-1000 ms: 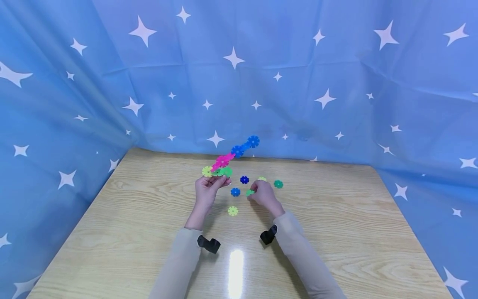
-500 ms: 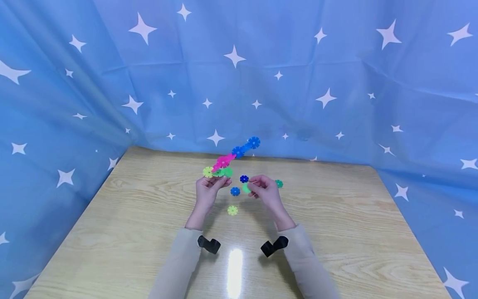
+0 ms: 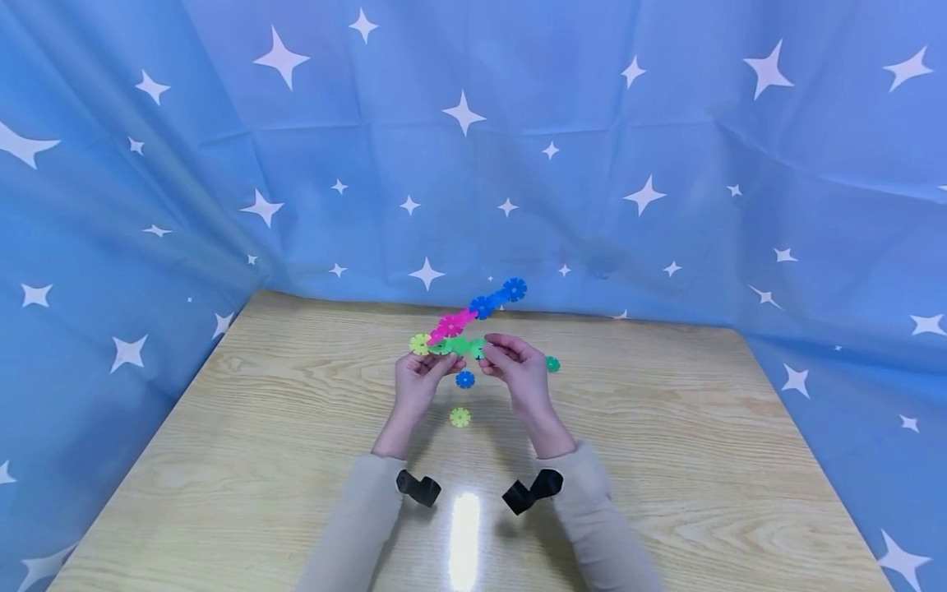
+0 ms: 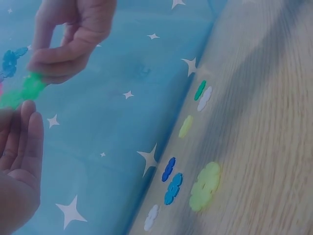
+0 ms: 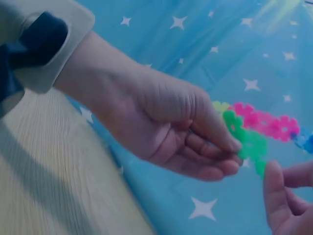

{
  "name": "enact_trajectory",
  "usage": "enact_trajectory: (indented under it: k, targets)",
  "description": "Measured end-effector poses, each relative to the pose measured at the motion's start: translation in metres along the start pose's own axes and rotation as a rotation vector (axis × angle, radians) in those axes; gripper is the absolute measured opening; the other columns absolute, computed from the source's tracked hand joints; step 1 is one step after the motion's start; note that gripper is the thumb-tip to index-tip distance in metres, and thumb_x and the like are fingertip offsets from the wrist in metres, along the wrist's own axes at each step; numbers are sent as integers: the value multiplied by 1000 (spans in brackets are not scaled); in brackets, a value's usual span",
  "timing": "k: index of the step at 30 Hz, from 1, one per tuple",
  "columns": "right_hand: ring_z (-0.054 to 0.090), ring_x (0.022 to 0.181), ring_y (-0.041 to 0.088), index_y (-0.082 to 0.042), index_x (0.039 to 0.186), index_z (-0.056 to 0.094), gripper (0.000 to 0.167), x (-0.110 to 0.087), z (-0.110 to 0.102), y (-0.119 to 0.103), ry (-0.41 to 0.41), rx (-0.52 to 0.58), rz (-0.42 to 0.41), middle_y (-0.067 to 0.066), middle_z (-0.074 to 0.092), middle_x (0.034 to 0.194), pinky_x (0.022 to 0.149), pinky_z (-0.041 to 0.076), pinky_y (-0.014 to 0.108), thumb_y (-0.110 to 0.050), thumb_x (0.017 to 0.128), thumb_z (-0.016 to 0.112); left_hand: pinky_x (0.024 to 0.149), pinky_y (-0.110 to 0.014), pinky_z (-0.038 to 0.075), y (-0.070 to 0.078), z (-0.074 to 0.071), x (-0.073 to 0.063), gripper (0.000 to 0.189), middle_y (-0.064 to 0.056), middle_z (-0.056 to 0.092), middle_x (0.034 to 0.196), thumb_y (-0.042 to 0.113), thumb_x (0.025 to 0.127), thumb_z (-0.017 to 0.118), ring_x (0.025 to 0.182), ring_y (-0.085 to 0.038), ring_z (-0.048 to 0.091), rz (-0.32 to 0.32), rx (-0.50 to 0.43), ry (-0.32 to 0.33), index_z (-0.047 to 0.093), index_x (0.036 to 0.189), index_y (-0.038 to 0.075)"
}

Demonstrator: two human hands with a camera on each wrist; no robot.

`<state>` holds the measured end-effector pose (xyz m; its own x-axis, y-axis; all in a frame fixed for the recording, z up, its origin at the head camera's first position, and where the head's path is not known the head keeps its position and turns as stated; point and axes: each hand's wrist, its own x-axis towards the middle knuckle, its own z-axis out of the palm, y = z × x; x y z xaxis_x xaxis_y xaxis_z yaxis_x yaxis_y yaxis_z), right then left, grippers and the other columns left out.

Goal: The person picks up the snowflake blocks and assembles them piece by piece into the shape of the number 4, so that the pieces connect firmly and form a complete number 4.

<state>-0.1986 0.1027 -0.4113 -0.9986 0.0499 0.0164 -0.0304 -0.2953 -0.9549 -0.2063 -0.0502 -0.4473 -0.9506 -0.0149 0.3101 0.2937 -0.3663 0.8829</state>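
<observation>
My left hand (image 3: 416, 382) pinches a joined chain of notched plastic snowflake discs near its left end. Yellow disc (image 3: 420, 344), green discs (image 3: 460, 346), pink discs (image 3: 451, 326) and blue discs (image 3: 515, 289) make up the chain, which slants up to the right in the air. My right hand (image 3: 521, 374) pinches a green disc (image 3: 477, 349) against the chain's green end. Whether its notch is seated cannot be made out. In the right wrist view, the left thumb presses on the green part (image 5: 252, 144), and right fingers (image 5: 276, 188) hold the green tip.
Loose discs lie on the wooden table: a blue disc (image 3: 464, 379), a yellow disc (image 3: 459, 418) and a green disc (image 3: 552, 363). The left wrist view adds a white disc (image 4: 204, 98) and a dark blue disc (image 4: 168, 169). A starred blue curtain (image 3: 473, 164) hangs behind.
My right hand has lifted a green disc from the table and carried it up and left to the chain. My left hand, with the chain, has shifted slightly right.
</observation>
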Motion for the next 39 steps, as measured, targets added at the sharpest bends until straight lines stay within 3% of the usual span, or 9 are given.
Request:
enact_trajectory:
  k: [5,11,15,26,29,34,39]
  targets:
    - [64,61,9,16,111,55,26,-1,5,-1,38,98,55,4,65,75,62,55,19,4,89,60,74,-31,57,0,1,-1,14,0,70,73,-7,87,61,69,-10,68,0,4,16,61,94,-18]
    - [63,59,9,4,98,63,10,-2,7,-4,73,200,143,5,64,72,61,54,17,3,89,60,75,-31,57,0,1,-1,10,1,70,73,-6,86,61,69,-10,68,-2,-4,21,63,94,-13]
    - [63,60,8,2,95,64,8,-2,8,-3,79,223,167,5,64,72,61,54,16,4,89,59,74,-31,57,0,2,-2,12,1,71,74,-6,86,61,69,-10,68,3,-12,17,62,95,-15]
    - [65,60,10,0,88,66,9,-3,12,-4,132,234,147,6,65,74,61,55,17,7,87,60,73,-29,57,-1,3,-3,11,1,70,76,-11,85,59,69,-10,68,39,-29,12,61,95,-14]
    - [65,59,10,6,94,64,9,-4,14,-4,142,224,124,6,64,74,61,55,17,8,87,60,73,-29,57,-1,3,-3,10,1,70,76,-12,85,59,68,-10,68,40,-36,13,61,95,-15]
    - [65,60,9,17,108,55,23,-6,18,-1,143,206,80,5,63,73,63,55,18,7,88,60,73,-29,57,-2,5,-3,11,1,70,75,-12,85,59,68,-10,68,30,-37,21,60,95,-16]
    - [65,61,8,16,111,53,26,-9,23,1,156,206,43,3,63,73,64,56,19,6,88,60,71,-27,57,-1,6,-3,11,1,70,76,-12,84,60,67,-10,68,41,-61,44,64,94,-8]
